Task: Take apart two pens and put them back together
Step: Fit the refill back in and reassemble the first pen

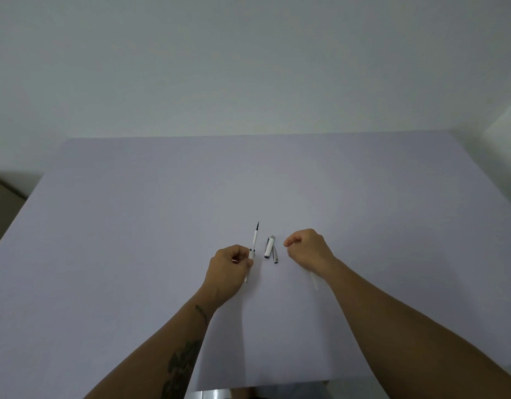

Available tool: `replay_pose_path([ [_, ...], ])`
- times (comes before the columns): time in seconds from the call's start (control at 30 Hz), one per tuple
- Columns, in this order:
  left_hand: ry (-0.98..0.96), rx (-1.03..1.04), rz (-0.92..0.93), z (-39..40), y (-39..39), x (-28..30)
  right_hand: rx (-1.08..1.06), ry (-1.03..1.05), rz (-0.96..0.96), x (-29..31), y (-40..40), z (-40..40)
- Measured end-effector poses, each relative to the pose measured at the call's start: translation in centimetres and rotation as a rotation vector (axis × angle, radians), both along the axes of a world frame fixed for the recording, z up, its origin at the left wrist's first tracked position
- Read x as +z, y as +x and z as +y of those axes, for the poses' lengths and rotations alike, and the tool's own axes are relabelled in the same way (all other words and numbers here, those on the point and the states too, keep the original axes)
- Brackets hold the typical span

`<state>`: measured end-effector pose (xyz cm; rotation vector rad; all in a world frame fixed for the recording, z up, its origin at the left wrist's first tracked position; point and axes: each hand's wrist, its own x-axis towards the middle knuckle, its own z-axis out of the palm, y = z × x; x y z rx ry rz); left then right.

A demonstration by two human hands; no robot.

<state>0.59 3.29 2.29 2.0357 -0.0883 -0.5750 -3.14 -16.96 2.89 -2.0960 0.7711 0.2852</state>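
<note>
Head view: the left hand pinches a slim white pen, dark tip pointing away beyond the fingers. Just right of those fingers lies a white cap with a metal clip on the smooth lilac table. The right hand is curled loosely; a thin pale tube shows below it, grip unclear

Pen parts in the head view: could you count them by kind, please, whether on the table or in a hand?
Uncapped white pen body, held in left hand: 1
White cap with clip, on table: 1
Slim grey piece beside the cap: 1
Pale thin piece under right wrist: 1
Total: 4
</note>
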Motion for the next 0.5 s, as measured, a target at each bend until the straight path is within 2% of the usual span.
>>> replay_pose_path([
  [0.13, -0.015, 0.057, -0.053, 0.0, -0.4, -0.1, 0.032, -0.156, 0.075, -1.4, -0.7, 0.6],
  [0.5, -0.006, 0.141, -0.080, 1.7, -0.4, 0.2, 0.095, -0.308, 0.094, -2.8, 1.0, 4.4],
])
